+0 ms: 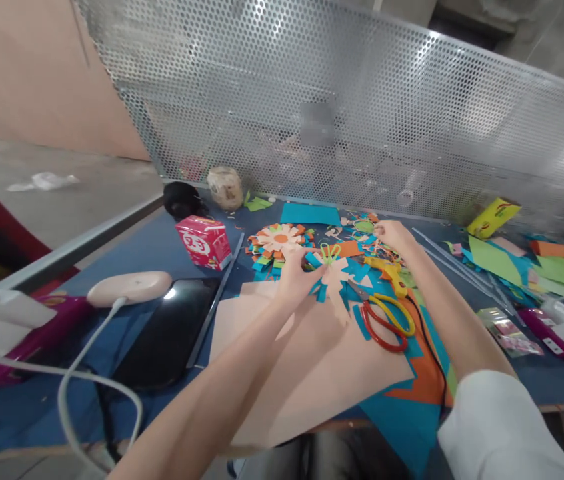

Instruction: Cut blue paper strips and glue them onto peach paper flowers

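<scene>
My left hand is closed, thumb and fingers pinching the edge of a paper flower with pale peach and blue petals and light green loops at its centre. Farther right, my right hand reaches over small paper scraps; its fingers are bent together, and whatever is between them is too small to make out. Scissors with red and yellow handles lie on paper right of the flower. Behind them rests a yellow glue gun. Large pale peach sheets lie under my left forearm.
A finished-looking layered paper flower lies behind my left hand. To the left are a pink box, a black phone and a white cabled device. A perforated metal screen borders the back; coloured paper lies right.
</scene>
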Tool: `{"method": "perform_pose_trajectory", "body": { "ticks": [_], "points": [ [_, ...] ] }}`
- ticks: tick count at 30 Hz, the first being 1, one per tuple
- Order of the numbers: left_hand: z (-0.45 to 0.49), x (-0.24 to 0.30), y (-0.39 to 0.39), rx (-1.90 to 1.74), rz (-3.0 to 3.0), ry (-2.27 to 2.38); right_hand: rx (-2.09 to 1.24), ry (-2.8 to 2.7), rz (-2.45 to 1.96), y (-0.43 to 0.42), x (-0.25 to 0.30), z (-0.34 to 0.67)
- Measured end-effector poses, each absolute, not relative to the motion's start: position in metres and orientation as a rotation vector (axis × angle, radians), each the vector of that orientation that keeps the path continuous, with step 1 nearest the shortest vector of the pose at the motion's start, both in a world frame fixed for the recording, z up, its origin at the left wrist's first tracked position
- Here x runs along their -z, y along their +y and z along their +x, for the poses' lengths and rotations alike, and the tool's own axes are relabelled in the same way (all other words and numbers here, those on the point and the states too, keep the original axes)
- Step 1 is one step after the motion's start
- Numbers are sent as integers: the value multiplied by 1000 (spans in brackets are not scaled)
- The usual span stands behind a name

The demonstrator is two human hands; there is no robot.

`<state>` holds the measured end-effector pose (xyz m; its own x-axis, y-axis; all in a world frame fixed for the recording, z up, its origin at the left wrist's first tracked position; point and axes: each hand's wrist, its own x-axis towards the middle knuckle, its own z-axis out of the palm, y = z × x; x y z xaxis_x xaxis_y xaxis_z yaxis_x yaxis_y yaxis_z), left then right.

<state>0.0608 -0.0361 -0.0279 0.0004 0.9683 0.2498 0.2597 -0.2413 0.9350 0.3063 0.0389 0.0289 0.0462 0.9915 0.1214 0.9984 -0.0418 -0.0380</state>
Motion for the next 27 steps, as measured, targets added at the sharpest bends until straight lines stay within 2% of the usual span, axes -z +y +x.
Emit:
{"method": "perform_pose_trajectory", "body": {
  "ticks": [2, 3, 5, 11, 17, 21, 27],
  "points": [
    [63, 28, -37, -1253, 1585, 1299, -17, -2370, -1972, 15, -18, 304],
    [64, 29, -38, -1246, 1593, 1300, -18, -2631, -1704, 1, -12, 303],
    [65, 30, -39, -1236, 1622, 1297, 121, -2810, -1436, -25, 2, 301],
    [65, 33, -38, -1238, 1635, 1275, 517, -2695, -1414, -54, 30, 292],
    [62, 29, -40, -1263, 1629, 1307, 639, -2709, -1398, -45, 33, 278],
    [62, 30, -39, -1265, 1633, 1275, 460, -2494, -1433, -49, 27, 280],
    [67, 27, -45, -1113, 1742, 1020, -298, -1641, -1304, -58, 3, 287]
  ]
}}
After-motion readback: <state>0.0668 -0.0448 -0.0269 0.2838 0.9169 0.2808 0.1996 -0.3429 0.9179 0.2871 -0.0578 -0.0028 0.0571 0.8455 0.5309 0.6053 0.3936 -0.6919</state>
